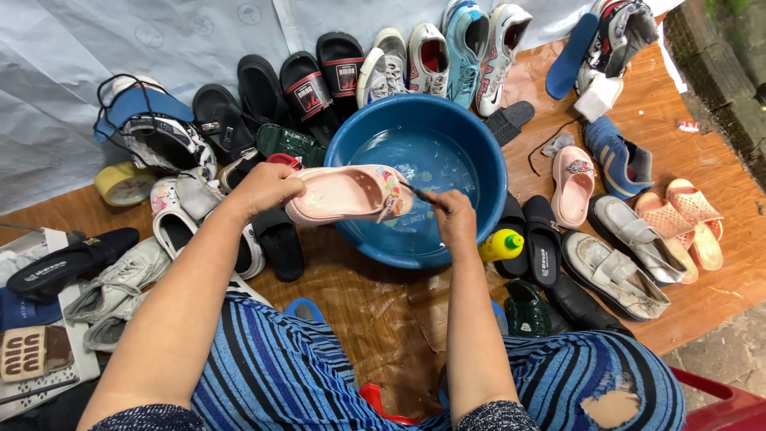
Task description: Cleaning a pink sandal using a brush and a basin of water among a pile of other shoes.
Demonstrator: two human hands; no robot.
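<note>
A person seated over striped trousers [271,375] works at a pink clog [343,194], held above the near-left rim of a blue basin [479,152] of water. The left hand [267,187] has its grip closed on the clog's heel; the right hand [453,217] pinches a thin brush [415,191] against the strap. Judging by the dirty shoes [614,275] ringing the basin, plenty remains uncleaned.

One head-worn camera looks steeply down, close over the person's lap.
</note>
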